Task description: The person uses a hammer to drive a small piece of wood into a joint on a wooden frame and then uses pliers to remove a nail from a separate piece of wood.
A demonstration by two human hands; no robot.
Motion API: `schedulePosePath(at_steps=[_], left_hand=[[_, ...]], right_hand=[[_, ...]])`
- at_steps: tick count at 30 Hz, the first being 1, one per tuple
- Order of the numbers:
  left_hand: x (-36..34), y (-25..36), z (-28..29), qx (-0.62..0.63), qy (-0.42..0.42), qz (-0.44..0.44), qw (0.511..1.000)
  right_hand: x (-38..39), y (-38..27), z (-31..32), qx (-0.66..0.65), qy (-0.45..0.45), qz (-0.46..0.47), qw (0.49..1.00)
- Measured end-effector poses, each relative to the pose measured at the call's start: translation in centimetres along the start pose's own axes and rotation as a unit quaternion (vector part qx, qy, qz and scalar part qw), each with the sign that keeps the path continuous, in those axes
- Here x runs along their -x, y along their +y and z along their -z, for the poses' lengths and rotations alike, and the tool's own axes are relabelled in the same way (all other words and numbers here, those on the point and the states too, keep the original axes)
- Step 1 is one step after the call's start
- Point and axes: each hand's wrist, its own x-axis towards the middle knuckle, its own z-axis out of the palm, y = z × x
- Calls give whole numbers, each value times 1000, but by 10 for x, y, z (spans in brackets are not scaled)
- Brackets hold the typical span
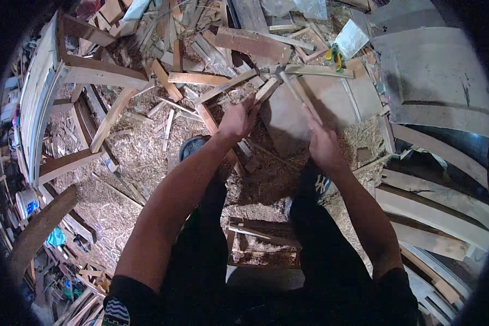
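My left hand (pixel 237 120) is closed around a short wooden piece (pixel 267 91), whose far end points up and to the right. In my right hand (pixel 325 144) is a hammer (pixel 295 88), gripped by its light wooden handle. The hammer's head is close to the far end of the wooden piece; whether they touch I cannot tell. Beneath both hands lies a flat brown board (pixel 288 127). A pale wooden strip (pixel 320 70) runs along the board's far edge, and a thin strip (pixel 351 100) lies across its right part.
Wood shavings (pixel 146 168) and offcuts cover the floor. A wooden chair-like frame (pixel 106 73) stands on the left. Yellow-handled pliers or snips (pixel 334 57) lie beyond the board. Curved wooden slats (pixel 434 212) are at right, below a large panel (pixel 440 76). A wooden box-like frame (pixel 266 261) sits between my legs.
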Motion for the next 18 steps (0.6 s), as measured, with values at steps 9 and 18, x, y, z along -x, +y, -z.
schedulePosePath(at_steps=[9, 18], left_hand=[[-4, 0, -1, 19, -6, -18, 1000], [-2, 2, -3, 19, -17, 17, 1000]], right_hand=[[-1, -21, 15, 41, 22, 18, 999], [-5, -7, 8, 39, -42, -12, 998]])
